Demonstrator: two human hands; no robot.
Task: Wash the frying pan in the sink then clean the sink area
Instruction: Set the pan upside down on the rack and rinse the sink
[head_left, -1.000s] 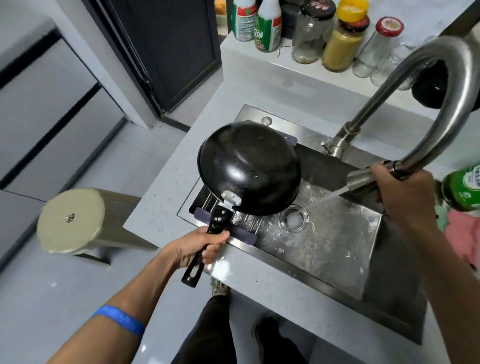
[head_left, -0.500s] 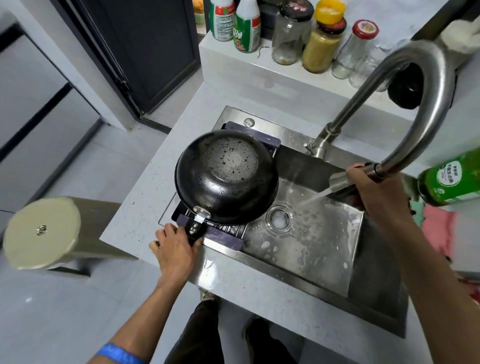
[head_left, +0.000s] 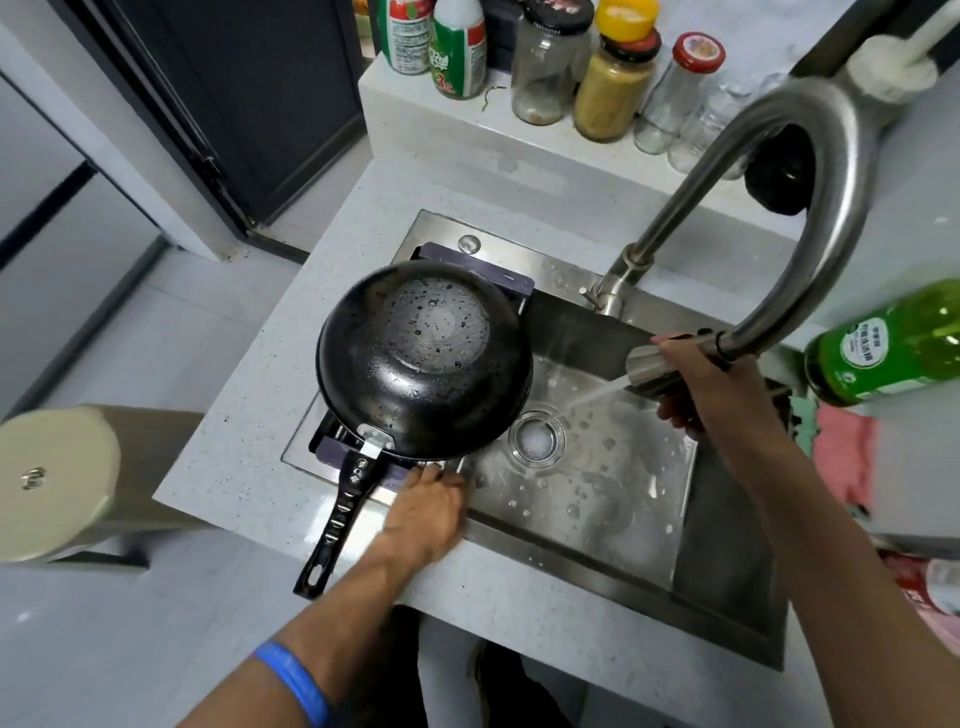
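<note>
Black and beaded with water, the frying pan (head_left: 423, 358) lies upside down on the dark drain rack (head_left: 478, 275) across the left end of the sink (head_left: 587, 519), its handle (head_left: 340, 512) jutting out over the front rim and past the tabletop (head_left: 249, 467) edge; the washing of the pan looks done, judging by the wet, clean underside, though its inner face is hidden; what seems left is the sink area itself. Water streams from the spray head (head_left: 649, 369) toward the drain (head_left: 536, 440); the right hand (head_left: 711, 384) is wrapped round that spray head, aiming it into the basin; the left hand (head_left: 426, 512) rests on the front rim just beside the handle, fingers relaxed and holding nothing. Droplets and foam dot the basin floor, so rinsing is probably under way. Room is tight on the left, where pan and rack cover the basin; the right half is open for sweeping the spray; the overhanging handle could be knocked by the left arm; a green bottle (head_left: 893, 343) stands near the right hand, and jars (head_left: 613, 83) line the back ledge, well apart.
</note>
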